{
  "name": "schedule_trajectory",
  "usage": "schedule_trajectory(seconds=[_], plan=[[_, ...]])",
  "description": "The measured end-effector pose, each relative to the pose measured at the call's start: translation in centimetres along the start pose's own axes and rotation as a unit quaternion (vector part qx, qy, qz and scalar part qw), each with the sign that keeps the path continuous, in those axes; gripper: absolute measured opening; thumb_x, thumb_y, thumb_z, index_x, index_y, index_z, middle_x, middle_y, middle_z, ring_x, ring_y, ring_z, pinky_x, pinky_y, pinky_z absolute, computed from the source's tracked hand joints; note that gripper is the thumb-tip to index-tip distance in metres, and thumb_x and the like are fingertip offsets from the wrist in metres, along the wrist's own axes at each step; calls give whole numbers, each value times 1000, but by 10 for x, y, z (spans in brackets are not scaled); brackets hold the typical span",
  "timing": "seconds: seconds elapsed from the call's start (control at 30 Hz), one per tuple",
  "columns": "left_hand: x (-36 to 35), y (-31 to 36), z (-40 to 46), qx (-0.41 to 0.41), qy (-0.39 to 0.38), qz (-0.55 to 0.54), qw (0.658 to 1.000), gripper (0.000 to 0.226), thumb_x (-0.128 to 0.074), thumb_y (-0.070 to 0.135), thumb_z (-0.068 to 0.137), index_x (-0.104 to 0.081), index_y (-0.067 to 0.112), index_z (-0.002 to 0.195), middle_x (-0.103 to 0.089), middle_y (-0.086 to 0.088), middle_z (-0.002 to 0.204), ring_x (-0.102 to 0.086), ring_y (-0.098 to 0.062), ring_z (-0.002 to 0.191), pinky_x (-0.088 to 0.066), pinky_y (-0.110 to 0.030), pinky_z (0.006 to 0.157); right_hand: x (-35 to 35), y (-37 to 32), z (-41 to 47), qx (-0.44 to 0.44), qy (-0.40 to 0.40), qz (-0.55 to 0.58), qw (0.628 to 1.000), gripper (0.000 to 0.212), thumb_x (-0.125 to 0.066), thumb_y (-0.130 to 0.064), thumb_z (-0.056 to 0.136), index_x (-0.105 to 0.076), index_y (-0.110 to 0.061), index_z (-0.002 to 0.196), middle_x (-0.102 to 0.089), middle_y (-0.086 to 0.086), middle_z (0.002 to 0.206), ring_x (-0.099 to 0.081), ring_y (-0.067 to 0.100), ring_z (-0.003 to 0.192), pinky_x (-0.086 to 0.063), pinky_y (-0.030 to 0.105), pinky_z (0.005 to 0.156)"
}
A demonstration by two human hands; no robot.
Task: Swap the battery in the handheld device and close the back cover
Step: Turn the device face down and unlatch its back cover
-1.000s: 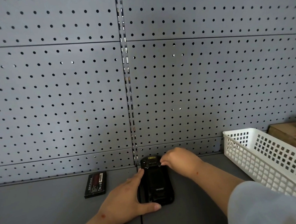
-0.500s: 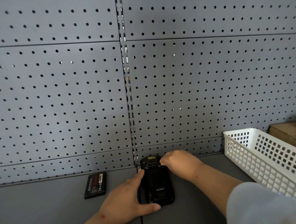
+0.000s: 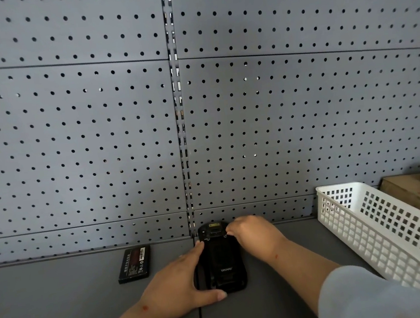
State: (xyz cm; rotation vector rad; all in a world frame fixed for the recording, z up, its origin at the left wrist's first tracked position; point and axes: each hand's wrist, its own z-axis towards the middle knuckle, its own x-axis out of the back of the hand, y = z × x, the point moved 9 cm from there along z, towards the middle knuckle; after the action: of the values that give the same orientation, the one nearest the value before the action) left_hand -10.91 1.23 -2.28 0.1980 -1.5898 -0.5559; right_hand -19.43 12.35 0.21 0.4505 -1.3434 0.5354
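Two hands, left (image 3: 177, 289) and right (image 3: 254, 234), one handheld device (image 3: 223, 263), one loose battery (image 3: 135, 263), one white basket (image 3: 392, 227).

Pegboard (image 3: 303, 123) walls off far side, directly behind device (image 3: 223, 261). Left hand (image 3: 180, 283) blocks device's left and near edges; right hand (image 3: 255, 234) covers its top-right corner. Battery (image 3: 135, 263) lies left, apart from left hand. Basket (image 3: 392, 230) bounds right side. Bare shelf (image 3: 50, 305) open far left and near edge.
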Motion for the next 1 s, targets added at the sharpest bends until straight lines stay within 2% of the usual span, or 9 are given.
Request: schedule_trajectory(seconds=[0.17, 0.27, 0.4, 0.47, 0.57, 0.73, 0.83, 0.93, 1.0], plan=[[-1, -1, 0, 4, -2, -4, 1000, 133, -30, 93, 30, -4, 30, 145, -26, 10, 152, -27, -4, 136, -25, -18, 106, -15, 9, 11, -36, -79, 15, 996, 19, -38, -10, 96, -51, -7, 83, -50, 9, 86, -49, 21, 80, -36, 30, 71], [-1, -2, 1, 3, 2, -2, 1000, 133, -31, 92, 31, -4, 30, 145, -26, 11, 152, -27, -3, 136, -25, -18, 106, -13, 13, 14, -45, -80, 33, 995, 23, -40, -10, 95, -61, 0, 94, -63, 17, 98, -59, 28, 91, -45, 34, 80], [-2, -3, 1, 3, 2, -5, 1000, 136, -28, 94, 28, -5, 29, 145, -27, 10, 152, -28, -4, 136, -25, -18, 107, -17, 12, 17, -73, -151, 18, 986, 30, -36, -19, 98, -58, -1, 106, -62, 18, 113, -58, 33, 103, -45, 35, 86], [-2, -4, 2, 3, 2, -5, 1000, 136, -28, 95, 27, -5, 29, 145, -28, 9, 151, -28, -4, 135, -26, -19, 107, -10, 9, 16, -63, -125, 25, 990, 30, -37, -20, 98, -60, -2, 99, -63, 19, 105, -59, 33, 100, -44, 34, 82], [-2, -5, 3, 0, 5, -6, 1000, 136, -28, 95, 28, -5, 30, 145, -29, 9, 151, -29, -4, 135, -26, -18, 107, -2, 7, 8, -57, -81, 22, 995, 32, -38, -21, 98, -56, -9, 76, -59, 14, 80, -59, 30, 90, -37, 29, 69], [-2, -5, 2, 0, 11, -21, 1000, 136, -30, 95, 27, -7, 30, 145, -29, 10, 151, -29, -4, 135, -26, -19, 108, 8, 7, 2, -81, 7, 94, 992, 27, -44, -25, 95, -65, -9, 102, -69, 12, 101, -62, 26, 94, -47, 32, 79], [-1, -5, 1, 0, 17, -27, 999, 137, -31, 95, 27, -8, 30, 145, -27, 11, 151, -28, -3, 135, -26, -19, 108, 10, 13, -13, -114, 49, 200, 972, 27, -49, -28, 93, -63, -15, 112, -68, 4, 114, -61, 15, 103, -45, 25, 89], [-1, -5, 2, 1, 12, -39, 999, 137, -34, 94, 27, -8, 30, 145, -25, 10, 152, -27, -3, 136, -24, -17, 107, -5, 14, -36, -123, -16, 317, 940, 46, -48, -40, 92, -46, -20, 133, -51, 0, 138, -49, 10, 123, -35, 21, 99], [-1, -4, 2, 0, 2, -53, 999, 137, -38, 93, 28, -8, 29, 145, -24, 9, 152, -25, -2, 136, -22, -15, 106, -13, 8, -50, -100, -76, 342, 931, 67, -47, -54, 84, -30, -23, 142, -35, -2, 149, -34, 9, 134, -26, 22, 106]])
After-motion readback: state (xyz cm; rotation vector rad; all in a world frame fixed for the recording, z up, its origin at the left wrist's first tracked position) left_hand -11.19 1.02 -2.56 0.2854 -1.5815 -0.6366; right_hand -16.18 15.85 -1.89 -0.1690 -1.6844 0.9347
